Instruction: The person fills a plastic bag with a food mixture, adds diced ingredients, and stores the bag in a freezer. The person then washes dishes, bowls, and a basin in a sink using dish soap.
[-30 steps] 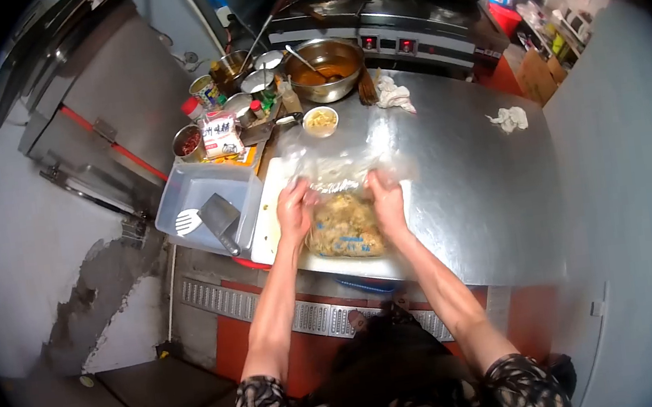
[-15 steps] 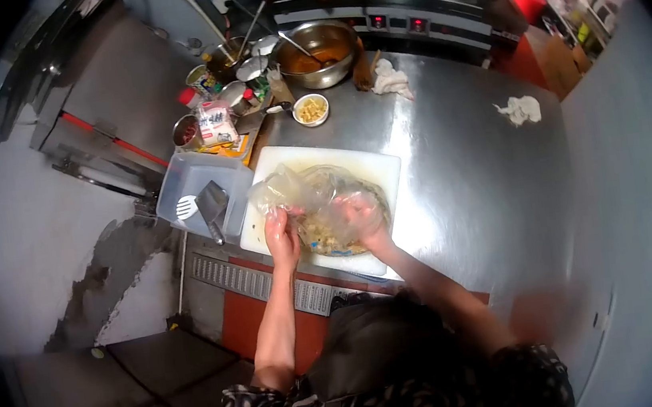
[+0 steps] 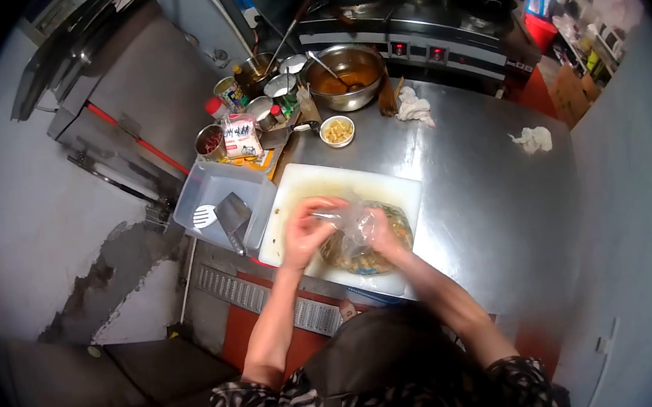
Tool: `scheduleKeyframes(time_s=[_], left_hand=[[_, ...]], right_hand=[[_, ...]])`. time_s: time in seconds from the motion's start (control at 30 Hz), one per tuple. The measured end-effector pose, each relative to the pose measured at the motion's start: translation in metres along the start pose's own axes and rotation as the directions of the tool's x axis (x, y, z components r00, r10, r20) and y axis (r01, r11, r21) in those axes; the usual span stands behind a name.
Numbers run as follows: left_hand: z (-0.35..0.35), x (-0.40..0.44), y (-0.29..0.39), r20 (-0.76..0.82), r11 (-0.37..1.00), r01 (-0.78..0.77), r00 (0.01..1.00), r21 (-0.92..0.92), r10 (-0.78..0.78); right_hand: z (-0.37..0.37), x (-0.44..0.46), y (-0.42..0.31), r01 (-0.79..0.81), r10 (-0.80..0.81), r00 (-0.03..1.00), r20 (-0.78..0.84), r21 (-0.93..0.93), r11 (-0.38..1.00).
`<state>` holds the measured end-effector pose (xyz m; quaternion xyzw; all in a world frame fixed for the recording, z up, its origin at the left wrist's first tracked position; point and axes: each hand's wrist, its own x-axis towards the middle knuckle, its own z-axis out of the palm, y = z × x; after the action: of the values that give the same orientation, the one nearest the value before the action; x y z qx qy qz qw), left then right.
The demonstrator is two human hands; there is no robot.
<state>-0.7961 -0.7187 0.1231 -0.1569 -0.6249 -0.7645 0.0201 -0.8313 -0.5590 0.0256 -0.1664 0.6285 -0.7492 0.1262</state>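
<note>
A clear plastic bag (image 3: 367, 263) filled with brownish, chunky food lies on a white cutting board (image 3: 311, 179). Its loose upper part is gathered up between my hands. My left hand (image 3: 307, 234) is at the left of this gathered part, fingers curled onto the plastic. On the other side, my right hand (image 3: 383, 235) grips the bag near its neck, with its fingertips partly hidden by the plastic. What exactly the food is, I cannot make out through the bag.
Left of the board, a plastic bin (image 3: 199, 187) holds a slotted turner (image 3: 204, 216) and a scraper-like tool (image 3: 232, 214). Behind stand a small bowl of chopped pieces (image 3: 336, 131), a steel bowl of brown sauce (image 3: 344, 77) and crumpled white cloths (image 3: 413, 107). A stove (image 3: 435, 34) lines the back.
My hands have drawn closer together over the bag, bunching its loose top between them. The whole view has shifted slightly, so the counter sits lower and further right.
</note>
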Motion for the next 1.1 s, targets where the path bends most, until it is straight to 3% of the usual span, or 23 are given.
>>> scheduleKeyframes(time_s=[0.03, 0.07, 0.13, 0.17, 0.23, 0.3, 0.4, 0.47, 0.53, 0.57, 0.6, 0.63, 0.67, 0.73, 0.83, 0.87, 0.9, 0.93, 0.97, 1.0, 1.03, 1.07, 1.1], left_hand=[[-0.022, -0.001, 0.0, 0.015, 0.993, -0.122, 0.992, -0.009, 0.122], [-0.04, -0.008, 0.0, -0.013, 0.991, -0.12, 0.993, 0.067, 0.121], [-0.06, -0.025, -0.021, 0.061, 0.841, 0.007, 0.997, 0.542, -0.048], [-0.063, -0.034, -0.053, 0.097, 0.759, 0.028, 0.988, 0.651, -0.12], [-0.027, -0.024, -0.067, 0.243, 0.469, -0.147, 0.958, 0.871, -0.151], [-0.006, -0.025, -0.083, 0.198, 0.508, -0.099, 0.969, 0.855, -0.146], [0.019, -0.015, -0.108, 0.026, 0.589, 0.023, 0.997, 0.808, -0.074], [0.028, -0.012, -0.113, -0.035, 0.617, 0.066, 0.997, 0.784, -0.063], [0.035, -0.009, -0.111, -0.269, 0.681, 0.126, 0.957, 0.722, 0.108], [0.035, -0.015, -0.107, -0.157, 0.518, 0.015, 0.96, 0.855, 0.232], [0.032, -0.018, -0.114, -0.124, 0.49, -0.013, 0.961, 0.871, 0.246], [0.029, -0.019, -0.125, -0.098, 0.495, -0.035, 0.966, 0.868, 0.24], [0.024, -0.019, -0.14, -0.079, 0.518, -0.045, 0.973, 0.854, 0.215], [0.008, -0.019, -0.184, -0.074, 0.596, -0.04, 0.983, 0.802, 0.166], [-0.003, -0.021, -0.205, -0.136, 0.768, -0.023, 0.981, 0.64, 0.142], [-0.008, -0.029, -0.202, 0.073, 0.506, -0.156, 0.981, 0.848, 0.18], [0.002, -0.023, -0.173, 0.059, 0.502, -0.087, 0.996, 0.86, 0.072], [0.0, -0.021, -0.175, 0.041, 0.495, -0.079, 0.995, 0.865, 0.088], [-0.004, -0.019, -0.179, 0.011, 0.602, 0.03, 0.998, 0.798, -0.065], [-0.008, -0.017, -0.179, 0.004, 0.684, 0.149, 0.976, 0.714, -0.217], [-0.009, -0.019, -0.157, 0.023, 0.648, 0.163, 0.963, 0.744, -0.269], [-0.004, -0.026, -0.137, 0.006, 0.647, 0.169, 0.966, 0.743, -0.258], [0.003, -0.031, -0.107, -0.081, 0.906, 0.124, 0.992, 0.404, -0.1]], right_hand=[[-0.001, -0.002, -0.008, 0.196, -0.194, 0.98, 0.053, -0.043, 0.98], [-0.003, -0.003, 0.001, 0.191, -0.19, 0.981, 0.04, -0.05, 0.98], [-0.006, -0.002, 0.025, 0.187, -0.189, 0.982, -0.019, -0.085, 0.979], [0.001, -0.003, 0.03, 0.174, -0.178, 0.983, -0.038, -0.091, 0.981], [0.028, 0.004, 0.036, -0.033, 0.128, 0.923, -0.362, 0.257, 0.966], [0.059, 0.011, 0.024, -0.046, 0.199, 0.798, -0.569, 0.272, 0.961], [0.09, 0.012, 0.001, -0.061, -0.004, 0.741, -0.671, -0.074, 0.995], [0.097, 0.008, -0.013, -0.092, -0.161, 0.754, -0.637, -0.344, 0.934], [0.098, -0.002, -0.023, -0.106, -0.281, 0.79, -0.545, -0.572, 0.813], [0.093, -0.007, -0.027, -0.065, -0.276, 0.843, -0.461, -0.596, 0.8], [0.086, -0.013, -0.026, -0.007, -0.237, 0.904, -0.357, -0.565, 0.825], [0.068, -0.022, -0.027, 0.082, -0.137, 0.977, -0.165, -0.298, 0.951], [0.053, -0.032, -0.031, 0.085, -0.136, 0.979, -0.151, -0.305, 0.949], [0.035, -0.047, -0.052, 0.107, -0.288, 0.95, -0.119, -0.745, 0.659], [0.014, -0.043, -0.041, 0.046, -0.275, 0.943, -0.187, -0.747, 0.664], [0.012, -0.039, -0.034, 0.056, -0.269, 0.948, -0.168, -0.747, 0.663], [0.01, -0.033, -0.026, 0.047, -0.193, 0.974, -0.115, -0.736, 0.676], [0.009, -0.024, -0.021, 0.043, -0.122, 0.991, -0.056, -0.727, 0.685], [0.007, -0.015, -0.016, 0.172, -0.191, 0.981, 0.041, -0.639, 0.75], [0.005, -0.008, -0.021, 0.196, -0.199, 0.978, 0.068, -0.638, 0.745], [0.001, -0.003, -0.028, 0.153, -0.144, 0.988, 0.061, -0.566, 0.81], [-0.005, 0.0, -0.037, 0.097, -0.08, 0.995, 0.055, -0.489, 0.867], [-0.018, 0.005, -0.05, 0.103, -0.039, 0.988, 0.15, -0.442, 0.891]])
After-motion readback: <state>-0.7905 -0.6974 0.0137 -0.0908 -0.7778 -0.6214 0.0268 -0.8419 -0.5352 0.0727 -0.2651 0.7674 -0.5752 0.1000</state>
